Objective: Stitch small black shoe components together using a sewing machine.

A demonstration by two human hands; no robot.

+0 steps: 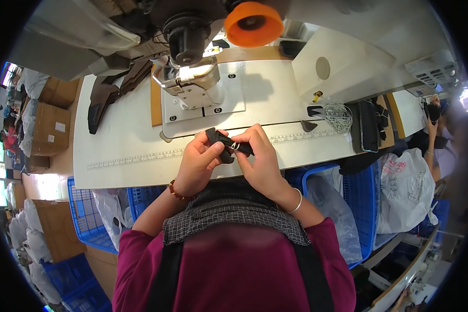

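In front of my body, over the near edge of the white worktable (156, 165), both hands hold a small bundle of black fabric-like pieces (224, 141). My left hand (198, 158) is closed round the bundle's left end, thumb on top. A thin white band (235, 146) circles the bundle near its right part. There my right hand (261, 165) pinches, its fingers at the band and the dark end beside it. Whether the band is tied or looped cannot be made out. Just beyond my hands stands a sewing machine (195, 86) with its light-coloured base plate.
Dark cut pieces (103, 99) lie at the table's left. To the right are a small dark piece (309, 125), snips (315, 111), a coil of white string (339, 117) and a phone (368, 125). Blue baskets (370, 208) stand below the table; another person (432, 125) works far right.
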